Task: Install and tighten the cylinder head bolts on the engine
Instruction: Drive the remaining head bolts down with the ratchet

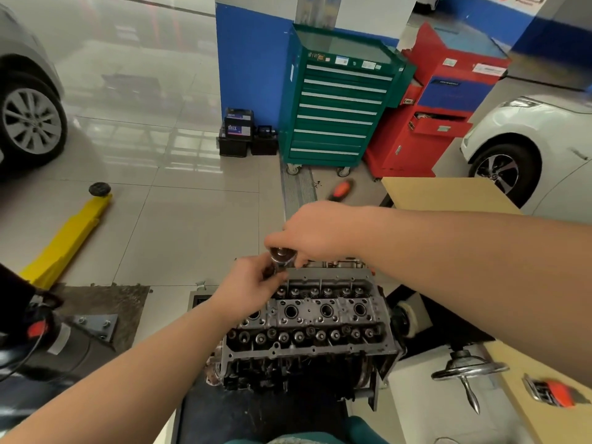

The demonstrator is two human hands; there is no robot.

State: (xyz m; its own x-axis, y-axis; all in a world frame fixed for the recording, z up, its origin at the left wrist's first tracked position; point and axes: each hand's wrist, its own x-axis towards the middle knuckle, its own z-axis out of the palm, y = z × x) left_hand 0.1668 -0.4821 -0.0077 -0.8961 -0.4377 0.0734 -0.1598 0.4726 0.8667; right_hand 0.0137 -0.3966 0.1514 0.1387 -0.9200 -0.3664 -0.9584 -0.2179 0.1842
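Observation:
The engine with its grey cylinder head (320, 315) sits on a stand below me, valve springs and plug holes facing up. A ratchet wrench stands over the head's far left corner; its round metal head (281, 254) shows between my hands and its orange handle end (341, 190) sticks out beyond my right hand. My right hand (315, 233) grips the handle close to the ratchet head. My left hand (253, 280) pinches the socket or extension under the ratchet head. The bolt itself is hidden by my fingers.
A green tool cabinet (336, 100) and a red one (439, 100) stand behind. A yellow lift arm (69, 238) lies on the floor at left. Cars stand at far left (28, 123) and right (528, 136). A stand handwheel (467, 370) and a tan bench (544, 389) are at right.

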